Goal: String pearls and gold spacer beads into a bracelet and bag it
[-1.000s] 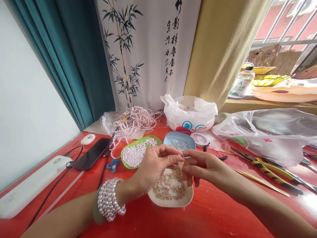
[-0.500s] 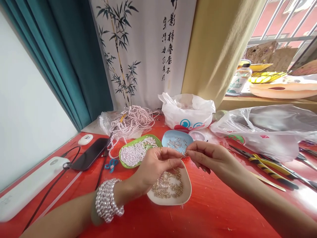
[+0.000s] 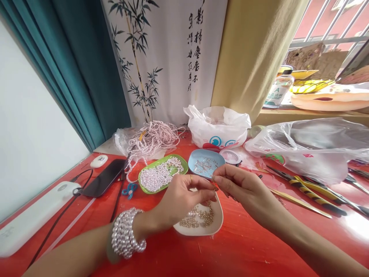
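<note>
My left hand [image 3: 184,198] is pinched over the white tray [image 3: 216,223], a bracelet of pearl strands [image 3: 127,233] round its wrist. Against its fingertips, my right hand [image 3: 240,184] is pinched too. Something tiny and gold-coloured shows where the fingertips meet, too small to name. Gold beads [image 3: 206,217] lie in the white tray, partly covered by my left hand. Beyond the hands, a blue dish [image 3: 192,156] holds thin metal pieces that look like pins. White pearl beads [image 3: 157,177] fill much of a green dish [image 3: 143,189] left of it.
Pink bead strands [image 3: 161,138] are heaped behind the green dish. A white plastic bag [image 3: 217,129] stands at the back. Yellow-and-black pliers [image 3: 305,190] and gold tweezers [image 3: 300,202] lie at right, near a clear bag [image 3: 311,150]. A phone [image 3: 105,179] and a white power strip [image 3: 37,219] lie left.
My right hand has shifted slightly left and its fingertips now overlap those of my left hand. The gold tweezers, partly hidden by my right arm before, show more fully.
</note>
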`<act>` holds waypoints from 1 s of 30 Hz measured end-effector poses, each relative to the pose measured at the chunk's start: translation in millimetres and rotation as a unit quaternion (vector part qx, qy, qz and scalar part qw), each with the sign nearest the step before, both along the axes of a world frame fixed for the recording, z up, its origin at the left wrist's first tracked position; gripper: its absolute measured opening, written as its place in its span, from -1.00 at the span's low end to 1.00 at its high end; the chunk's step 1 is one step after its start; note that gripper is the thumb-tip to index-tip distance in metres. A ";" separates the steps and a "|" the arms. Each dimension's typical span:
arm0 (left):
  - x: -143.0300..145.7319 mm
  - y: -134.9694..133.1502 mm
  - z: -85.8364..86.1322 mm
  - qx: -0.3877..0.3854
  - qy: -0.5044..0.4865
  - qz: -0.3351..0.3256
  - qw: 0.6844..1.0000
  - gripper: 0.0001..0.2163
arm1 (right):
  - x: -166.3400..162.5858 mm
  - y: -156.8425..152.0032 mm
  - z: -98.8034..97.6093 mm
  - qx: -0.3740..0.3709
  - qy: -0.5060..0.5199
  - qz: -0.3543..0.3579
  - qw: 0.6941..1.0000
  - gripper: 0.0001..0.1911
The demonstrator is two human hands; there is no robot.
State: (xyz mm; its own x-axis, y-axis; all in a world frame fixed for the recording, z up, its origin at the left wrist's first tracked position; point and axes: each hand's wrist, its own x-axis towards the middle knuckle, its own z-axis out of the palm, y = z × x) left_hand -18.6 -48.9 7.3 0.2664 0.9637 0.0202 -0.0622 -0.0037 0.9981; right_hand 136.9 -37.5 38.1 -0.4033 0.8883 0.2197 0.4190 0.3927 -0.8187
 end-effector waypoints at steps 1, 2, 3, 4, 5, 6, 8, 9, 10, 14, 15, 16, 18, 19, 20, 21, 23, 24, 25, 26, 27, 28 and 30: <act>0.3 -0.9 0.3 0.007 0.015 -0.001 1.000 -0.92 | -0.2 -0.5 -1.5 0.006 -0.005 0.000 1.000 -0.81; 0.7 -1.9 0.5 0.015 0.027 -0.003 1.000 -0.92 | -0.4 -1.1 -2.9 0.014 -0.014 -0.001 1.000 -0.81; 1.1 -2.9 0.7 0.030 0.036 -0.003 0.999 -0.93 | -0.5 -1.7 -4.1 0.025 -0.023 -0.003 0.999 -0.82; 1.4 -3.9 0.9 0.052 0.045 -0.002 0.998 -0.93 | -0.5 -2.1 -5.2 0.037 -0.033 -0.005 0.999 -0.82; 1.7 -4.9 1.1 0.078 0.053 0.000 0.995 -0.93 | -0.5 -2.3 -6.0 0.050 -0.042 -0.006 0.998 -0.82; 1.7 -5.6 1.4 0.105 0.064 0.001 0.992 -0.92 | -0.3 -2.3 -6.6 0.062 -0.048 -0.007 0.997 -0.82; 1.1 -6.4 2.4 0.144 0.089 0.006 0.986 -0.91 | 0.3 -1.4 -7.1 0.078 -0.050 -0.008 0.996 -0.82; 0.4 -6.5 3.0 0.149 0.099 0.012 0.984 -0.91 | 0.7 -0.8 -7.1 0.081 -0.044 -0.010 0.996 -0.82; -0.4 -6.3 3.7 0.150 0.108 0.021 0.983 -0.91 | 1.2 -0.2 -6.9 0.082 -0.035 -0.013 0.996 -0.82; -3.5 -5.4 6.8 0.168 0.132 0.050 0.976 -0.91 | 2.9 -0.3 -5.5 0.079 0.006 -0.021 0.997 -0.81; -3.9 -5.2 7.6 0.174 0.135 0.052 0.974 -0.92 | 3.2 -1.0 -5.1 0.078 0.013 -0.021 0.997 -0.81; -4.2 -5.1 8.7 0.177 0.137 0.055 0.973 -0.92 | 3.4 -1.9 -4.7 0.076 0.020 -0.021 0.997 -0.81; -4.8 -4.9 11.3 0.175 0.135 0.066 0.973 -0.93 | 3.9 -3.6 -3.5 0.074 0.032 -0.016 0.997 -0.81; -5.2 -4.9 12.8 0.170 0.132 0.071 0.974 -0.94 | 4.1 -4.3 -2.7 0.073 0.034 -0.013 0.997 -0.81; -5.7 -4.7 14.2 0.164 0.127 0.074 0.976 -0.94 | 4.2 -4.6 -1.7 0.074 0.033 -0.011 0.997 -0.81; -6.3 -4.5 15.5 0.155 0.122 0.073 0.978 -0.93 | 4.2 -4.8 -0.6 0.074 0.029 -0.010 0.997 -0.81; -7.2 -3.7 16.9 0.134 0.112 0.062 0.983 -0.91 | 4.1 -4.6 1.7 0.075 0.021 -0.011 0.997 -0.80; -7.4 -3.3 17.0 0.121 0.108 0.055 0.985 -0.89 | 4.0 -4.4 2.7 0.075 0.017 -0.013 0.997 -0.80; -7.5 -2.8 16.6 0.109 0.105 0.049 0.987 -0.86 | 3.9 -4.1 3.3 0.076 0.016 -0.016 0.997 -0.80; -7.5 -2.3 15.9 0.096 0.102 0.044 0.989 -0.84 | 3.7 -3.8 3.6 0.075 0.013 -0.017 0.997 -0.80; -7.4 -1.9 15.0 0.085 0.096 0.039 0.991 -0.82 | 3.7 -3.5 3.3 0.075 0.011 -0.017 0.997 -0.80; -7.3 -1.6 14.2 0.076 0.089 0.033 0.993 -0.82 | 3.7 -3.3 2.7 0.075 0.008 -0.015 0.997 -0.81; -7.1 -1.3 12.9 0.068 0.073 0.022 0.995 -0.85 | 4.1 -3.0 0.7 0.075 0.003 -0.009 0.997 -0.81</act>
State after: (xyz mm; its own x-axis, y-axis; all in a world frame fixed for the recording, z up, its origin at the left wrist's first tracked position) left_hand -25.7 -50.2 20.2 0.2336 0.9654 0.1162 0.0872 -0.1398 0.9863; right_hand 140.9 -40.5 38.7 -0.3863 0.8520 0.3534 0.4223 0.5040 -0.7534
